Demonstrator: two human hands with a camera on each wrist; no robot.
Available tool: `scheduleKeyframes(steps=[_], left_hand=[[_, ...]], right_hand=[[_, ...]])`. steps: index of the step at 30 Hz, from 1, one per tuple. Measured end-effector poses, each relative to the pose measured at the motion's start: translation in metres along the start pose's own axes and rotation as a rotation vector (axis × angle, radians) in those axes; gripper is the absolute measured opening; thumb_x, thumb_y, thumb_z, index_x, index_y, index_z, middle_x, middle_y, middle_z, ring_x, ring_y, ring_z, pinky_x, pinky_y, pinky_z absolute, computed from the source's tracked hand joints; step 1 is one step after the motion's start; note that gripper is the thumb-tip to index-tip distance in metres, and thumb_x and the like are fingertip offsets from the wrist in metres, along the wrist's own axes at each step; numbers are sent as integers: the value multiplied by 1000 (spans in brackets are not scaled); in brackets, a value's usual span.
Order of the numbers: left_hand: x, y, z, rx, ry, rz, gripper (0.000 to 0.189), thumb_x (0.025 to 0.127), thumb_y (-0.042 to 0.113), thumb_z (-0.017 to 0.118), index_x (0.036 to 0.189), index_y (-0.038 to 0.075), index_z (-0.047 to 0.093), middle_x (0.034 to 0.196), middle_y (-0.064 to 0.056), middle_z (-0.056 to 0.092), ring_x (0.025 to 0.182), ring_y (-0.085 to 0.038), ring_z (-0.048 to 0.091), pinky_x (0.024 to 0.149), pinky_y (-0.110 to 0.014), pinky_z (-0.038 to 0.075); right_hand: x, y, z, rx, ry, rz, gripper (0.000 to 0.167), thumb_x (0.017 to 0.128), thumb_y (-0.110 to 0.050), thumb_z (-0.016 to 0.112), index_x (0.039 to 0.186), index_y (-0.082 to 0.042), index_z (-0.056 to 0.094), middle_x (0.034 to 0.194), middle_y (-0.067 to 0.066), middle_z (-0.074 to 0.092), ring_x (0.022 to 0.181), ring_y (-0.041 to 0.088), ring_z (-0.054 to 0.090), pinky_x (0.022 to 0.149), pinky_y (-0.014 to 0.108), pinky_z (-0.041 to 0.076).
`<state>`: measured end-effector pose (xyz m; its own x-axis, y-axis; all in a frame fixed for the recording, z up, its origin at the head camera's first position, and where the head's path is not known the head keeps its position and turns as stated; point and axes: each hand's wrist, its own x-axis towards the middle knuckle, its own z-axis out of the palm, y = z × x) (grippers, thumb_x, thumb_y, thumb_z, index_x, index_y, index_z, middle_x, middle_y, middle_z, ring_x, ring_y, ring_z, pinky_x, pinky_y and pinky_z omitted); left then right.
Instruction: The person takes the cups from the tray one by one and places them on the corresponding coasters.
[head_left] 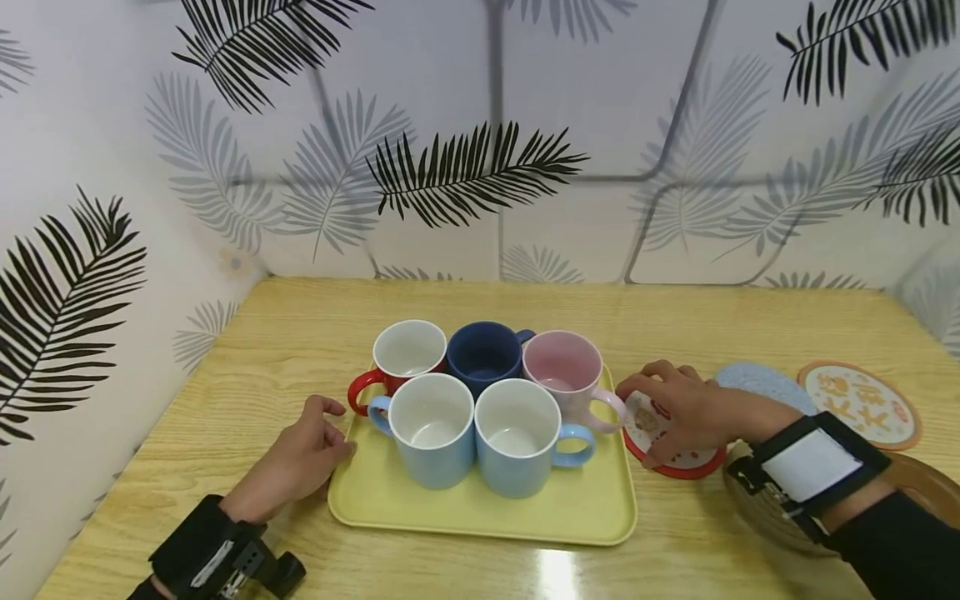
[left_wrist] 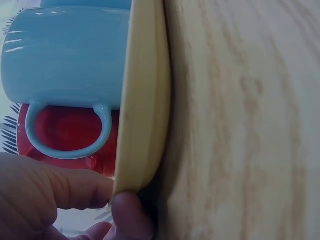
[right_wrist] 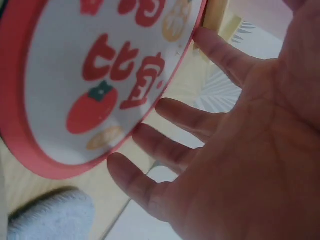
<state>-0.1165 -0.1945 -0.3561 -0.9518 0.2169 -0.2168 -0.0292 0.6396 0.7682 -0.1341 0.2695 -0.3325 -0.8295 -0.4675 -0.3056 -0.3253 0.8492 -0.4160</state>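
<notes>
My left hand (head_left: 300, 454) pinches the left rim of a yellow tray (head_left: 480, 523), with thumb and fingertip on either side of the rim in the left wrist view. On the tray, a red mug (head_left: 410, 350), a navy mug (head_left: 483, 358) and a pink mug (head_left: 562, 367) form the back row. Two light blue mugs stand in front, the left one (head_left: 432, 433) and the right one (head_left: 517, 442). My right hand (head_left: 693, 408) spreads over a round red-rimmed coaster (head_left: 686, 467). In the right wrist view its fingertips (right_wrist: 167, 110) are right at the coaster's edge.
Right of my hand lie a fuzzy grey-blue coaster (head_left: 761, 381) and an orange-rimmed coaster (head_left: 858, 404) with printed characters. A round brown-rimmed dish (head_left: 926, 483) is partly hidden beneath the right forearm. Behind the wooden table (head_left: 315, 308) hangs a leaf-patterned cloth (head_left: 450, 242).
</notes>
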Motion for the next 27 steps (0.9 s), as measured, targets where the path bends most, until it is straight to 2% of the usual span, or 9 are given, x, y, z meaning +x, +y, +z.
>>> scheduleKeyframes(steps=[3,8,14,16,18,21,24,27], left_hand=[[0,1,0,3,0,5,41,100,5,57,131,-6,32,91,-14,57,59,-20,56,52,-33,49],[2,1,0,22,0,20,40,99,5,57,130,-6,33,90,-14,57,60,-20,55,53,-32,47],[2,1,1,27,2,13,41,99,5,58,130,-6,33,91,-14,57,60,-20,56,53,-32,47],[2,1,1,24,1,6,40,99,5,58,129,-6,34,90,-14,57,58,-20,55,52,-32,47],[1,0,2,26,-3,-3,38,99,5,58,128,-5,36,89,-13,56,57,-20,54,52,-31,46],[1,1,2,23,-13,-15,35,98,5,58,127,-5,41,88,-11,55,57,-20,53,50,-30,46],[1,1,3,21,-19,-12,33,99,6,58,126,-5,43,88,-11,55,57,-20,53,49,-30,47],[1,2,3,23,-22,-12,32,99,6,58,125,-6,44,88,-11,54,57,-20,53,49,-30,47]], right_hand=[[-1,1,-2,18,-7,6,73,74,-39,90,133,-23,52,142,29,35,118,53,39,71,54,49],[-4,4,-3,40,-2,11,69,74,-35,89,131,-23,52,142,31,34,118,54,38,68,51,51],[-5,10,-1,40,8,-17,68,74,-37,88,130,-24,53,141,29,36,115,52,40,68,53,49],[-7,11,-2,36,15,-23,73,75,-40,87,136,-21,52,143,29,36,118,53,40,71,54,49],[-9,12,-3,35,50,-40,77,78,-40,86,141,-14,51,144,32,36,121,56,40,74,56,50],[-17,15,-9,34,155,-39,76,86,-37,81,145,-3,48,144,35,38,122,55,44,79,57,51],[-29,20,-14,6,274,-8,64,91,-27,77,141,2,50,138,36,44,117,52,52,83,59,51],[-44,26,-15,-56,293,29,52,89,-22,79,129,3,58,121,31,55,101,42,60,78,53,52]])
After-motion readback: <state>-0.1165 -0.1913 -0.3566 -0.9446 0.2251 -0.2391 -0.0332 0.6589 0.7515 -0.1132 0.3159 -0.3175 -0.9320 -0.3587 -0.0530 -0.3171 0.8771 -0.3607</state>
